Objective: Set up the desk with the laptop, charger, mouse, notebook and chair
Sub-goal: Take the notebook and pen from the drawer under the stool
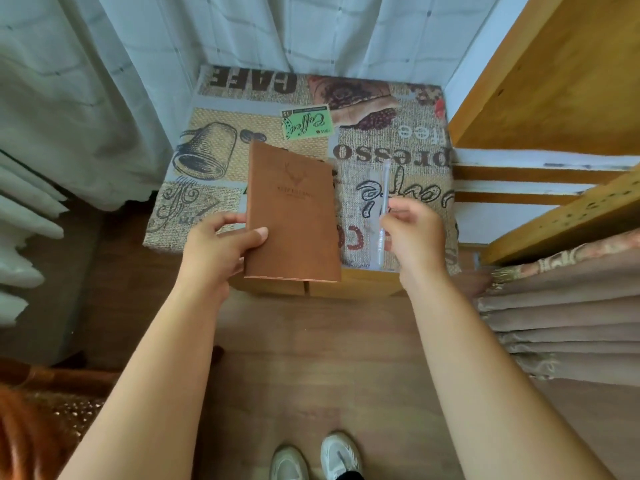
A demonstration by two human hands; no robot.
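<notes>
While left hand [221,244] grips notebook [292,216], right hand [412,226] pinches pen [383,202].

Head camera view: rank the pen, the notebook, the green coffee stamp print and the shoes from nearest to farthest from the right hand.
1. Pen: pinched in the right hand.
2. Notebook: just to its left, held by the left hand.
3. Green stamp print: farther up and left on the cloth.
4. Shoes: on the floor at the bottom of the frame, farthest.
</notes>
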